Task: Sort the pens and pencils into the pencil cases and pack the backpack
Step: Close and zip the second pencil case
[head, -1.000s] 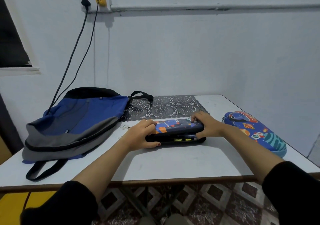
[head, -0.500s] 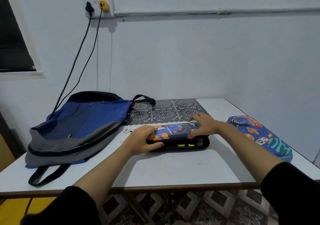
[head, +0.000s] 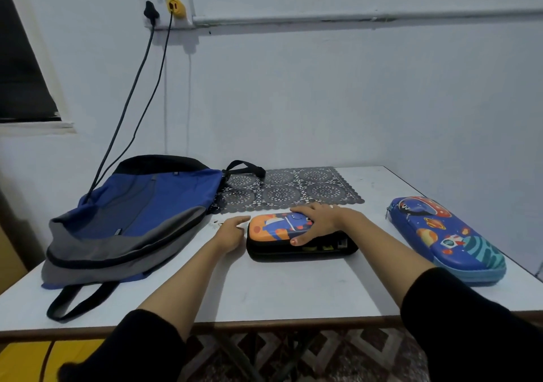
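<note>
At the centre of the counter (head: 293,287): one pencil case (head: 273,228), black shell with an orange-and-blue cartoon lid. The lid is lowered but not flush, and yellowish contents show in the gap along the front.

Right hand (head: 320,220): forearm reaching in from the right, palm flat on the lid, fingers straight and pointing left, thumb laid over the lid's front edge. It presses rather than grips.

Left hand (head: 232,231): released, fingers extended, lying on the counter just beside the case's left end.

Right side of counter: second pencil case (head: 446,237), blue with a space print, well apart from both hands.

Left side: blue-and-grey backpack (head: 132,214), lying flat.

Rear: dark lace mat (head: 288,190).
</note>
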